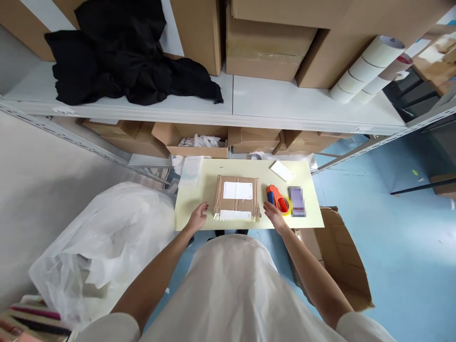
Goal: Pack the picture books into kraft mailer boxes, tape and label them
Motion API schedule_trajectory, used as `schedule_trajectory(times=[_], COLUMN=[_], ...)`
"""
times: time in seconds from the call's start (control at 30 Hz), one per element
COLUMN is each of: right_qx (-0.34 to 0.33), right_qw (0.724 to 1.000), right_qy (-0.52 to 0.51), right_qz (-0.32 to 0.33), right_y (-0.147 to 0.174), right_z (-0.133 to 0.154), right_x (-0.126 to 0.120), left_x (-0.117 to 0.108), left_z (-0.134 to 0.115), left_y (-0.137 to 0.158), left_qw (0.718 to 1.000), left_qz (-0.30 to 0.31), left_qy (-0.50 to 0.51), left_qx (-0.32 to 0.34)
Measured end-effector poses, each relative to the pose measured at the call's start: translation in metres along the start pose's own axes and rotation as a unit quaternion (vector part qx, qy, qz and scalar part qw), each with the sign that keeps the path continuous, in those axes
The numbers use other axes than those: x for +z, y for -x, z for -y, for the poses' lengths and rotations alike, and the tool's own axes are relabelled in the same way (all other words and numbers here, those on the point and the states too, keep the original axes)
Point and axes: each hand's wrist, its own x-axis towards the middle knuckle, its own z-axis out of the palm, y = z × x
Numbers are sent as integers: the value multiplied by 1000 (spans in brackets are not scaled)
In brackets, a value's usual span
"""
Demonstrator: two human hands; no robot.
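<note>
A taped cardboard box (237,203) with two white labels on top lies flat on the pale yellow tabletop (188,209). To its left is my left hand (198,217), fingers stretched out, with a gap between it and the box. My right hand (274,216) is on the other side, its fingers extended and holding nothing. Just beyond that hand lies an orange and blue tape dispenser (277,197) with a roll of tape; whether the hand touches it I cannot tell. Right of the dispenser is a purplish, pixelated flat item (297,202).
A small white box (281,171) lies at the table's back right. Behind stands a shelf (267,102) with cartons, black cloth (124,57) and paper rolls (366,69). A white plastic bag (114,247) bulges at left; an open carton (342,261) stands at right.
</note>
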Motion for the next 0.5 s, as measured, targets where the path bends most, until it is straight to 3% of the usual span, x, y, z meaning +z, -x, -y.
schedule_trajectory(times=[0.2,0.37,0.5], right_qx=[-74,-164,-197], right_qw=[993,981,973], right_qy=[89,98,119], right_qz=[26,25,-2], right_y=[10,5,7], right_z=[-36,-19,6], right_x=[14,33,35], left_x=[13,38,41], left_z=[6,-18,-36], left_y=[15,7,14], left_qw=[989,978,975], left_qz=[28,50,16], left_qy=[-125,-151,-162], left_qx=[77,135,149])
